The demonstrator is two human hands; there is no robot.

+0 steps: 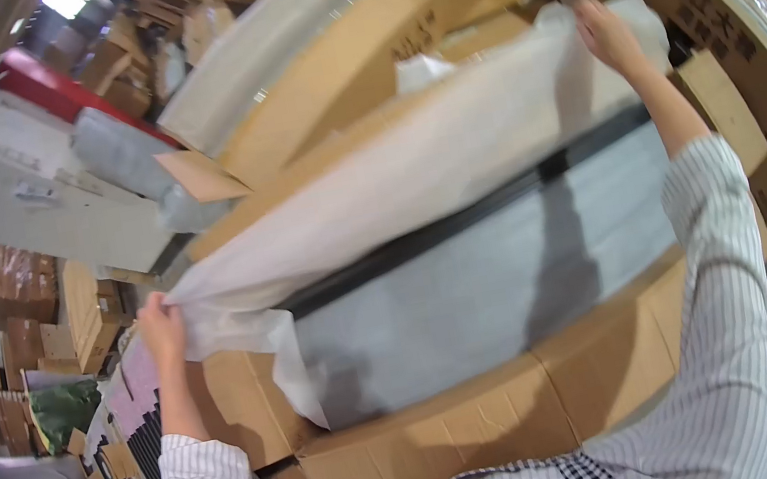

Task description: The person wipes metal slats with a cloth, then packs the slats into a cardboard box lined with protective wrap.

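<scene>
From my seat I had the left hand at the near-left corner of a white sheet, thumb and fingers pinching its gathered edge. The right hand was up at the sheet's far right end, fingers closed on the edge there, though blur hid exactly how they met. The sheet stretched between the two hands, slanting up to the right across the back of a long open cardboard box, with a loose tail hanging down at the left end.

Inside the box I could see a flat grey panel, uncovered along its near side, and a black strip running along it just below the sheet's lower edge. A dark arm-shaped shadow fell over both sheet and panel.

Both arms wore striped sleeves. Beyond the box lay another long carton, and a red box stood farther off to the left. Printed cartons leaned at the right.
</scene>
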